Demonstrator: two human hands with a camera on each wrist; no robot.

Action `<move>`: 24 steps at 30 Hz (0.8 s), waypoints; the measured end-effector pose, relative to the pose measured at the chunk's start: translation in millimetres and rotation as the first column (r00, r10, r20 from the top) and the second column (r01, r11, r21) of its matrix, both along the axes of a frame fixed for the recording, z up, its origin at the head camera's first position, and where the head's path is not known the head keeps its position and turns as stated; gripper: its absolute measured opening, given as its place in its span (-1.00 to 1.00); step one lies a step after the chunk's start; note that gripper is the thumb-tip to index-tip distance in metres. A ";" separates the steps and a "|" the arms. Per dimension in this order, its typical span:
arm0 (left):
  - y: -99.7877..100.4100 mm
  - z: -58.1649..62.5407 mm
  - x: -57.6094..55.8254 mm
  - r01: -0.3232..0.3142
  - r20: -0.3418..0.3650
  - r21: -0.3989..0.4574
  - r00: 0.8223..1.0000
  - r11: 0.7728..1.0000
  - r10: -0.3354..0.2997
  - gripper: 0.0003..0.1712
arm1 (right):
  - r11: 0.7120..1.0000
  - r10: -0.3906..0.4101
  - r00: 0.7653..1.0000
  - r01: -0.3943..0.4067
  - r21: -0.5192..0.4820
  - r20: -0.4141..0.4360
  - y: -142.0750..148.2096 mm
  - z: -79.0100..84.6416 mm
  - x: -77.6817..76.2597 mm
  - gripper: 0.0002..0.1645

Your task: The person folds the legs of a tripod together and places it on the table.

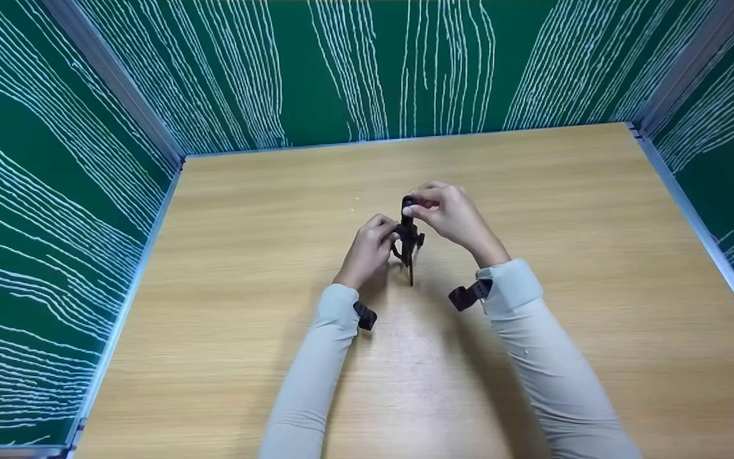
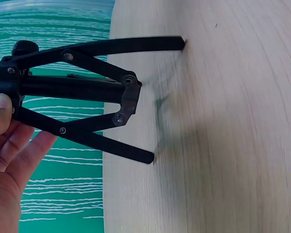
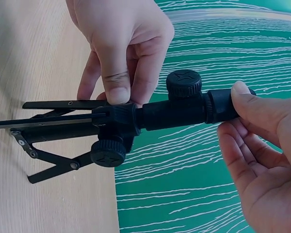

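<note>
Between the two hands stands a small black tripod (image 1: 409, 237), upright above the table with its legs partly spread. My left hand (image 1: 367, 250) pinches the collar where the legs join, thumb on one side and fingers on the other. The right hand (image 1: 456, 217) grips the top end of the centre column between thumb and fingers. Two ribbed knobs show in the right wrist view: an upper knob (image 3: 184, 83) on the column and a lower knob (image 3: 108, 153) at the collar. In the left wrist view, the leg tips (image 2: 148, 157) are at or close to the tabletop.
The wooden table (image 1: 246, 319) is bounded by green panels (image 1: 303, 76) with white wavy lines at the back and both sides. Metal posts (image 1: 112, 76) stand at the back corners. Tiny pale specks lie on the table left of the tripod. Each wrist wears a black camera (image 1: 469, 296).
</note>
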State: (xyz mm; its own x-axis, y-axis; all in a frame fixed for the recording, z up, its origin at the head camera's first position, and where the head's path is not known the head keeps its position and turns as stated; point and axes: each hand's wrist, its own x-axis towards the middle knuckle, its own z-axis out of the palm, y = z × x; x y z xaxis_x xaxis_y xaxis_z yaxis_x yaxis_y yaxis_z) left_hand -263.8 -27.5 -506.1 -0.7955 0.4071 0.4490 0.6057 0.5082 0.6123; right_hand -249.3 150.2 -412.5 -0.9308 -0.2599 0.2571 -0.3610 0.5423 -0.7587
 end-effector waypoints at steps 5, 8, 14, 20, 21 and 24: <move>-0.8 -1.1 -0.5 0.006 0.018 0.045 1.000 0.999 -0.007 -0.82 | 1.000 -0.002 1.000 0.001 0.003 0.006 -0.9 1.1 0.5 -0.67; -1.2 -1.8 -0.7 0.009 0.020 0.054 1.000 0.999 -0.010 -0.81 | 1.000 -0.001 1.000 0.001 0.001 0.005 -1.5 1.4 0.5 -0.68; -1.7 -1.6 0.4 0.010 0.037 0.074 0.999 0.997 -0.013 -0.80 | 1.000 0.001 1.000 -0.001 0.000 0.011 -2.7 0.7 -0.5 -0.67; -1.8 -1.7 0.6 -0.003 0.050 0.091 0.999 0.996 -0.002 -0.79 | 1.000 0.002 1.000 -0.002 -0.004 0.012 -2.8 0.4 -2.1 -0.66; -1.9 -1.8 0.5 -0.004 0.052 0.094 0.999 0.996 -0.001 -0.79 | 1.000 0.002 1.000 -0.002 -0.003 0.010 -2.8 0.4 -2.5 -0.66; -2.5 -2.0 0.1 -0.006 0.056 0.103 0.998 0.995 0.000 -0.80 | 1.000 0.001 1.000 -0.001 -0.001 0.014 -3.2 0.9 -3.0 -0.66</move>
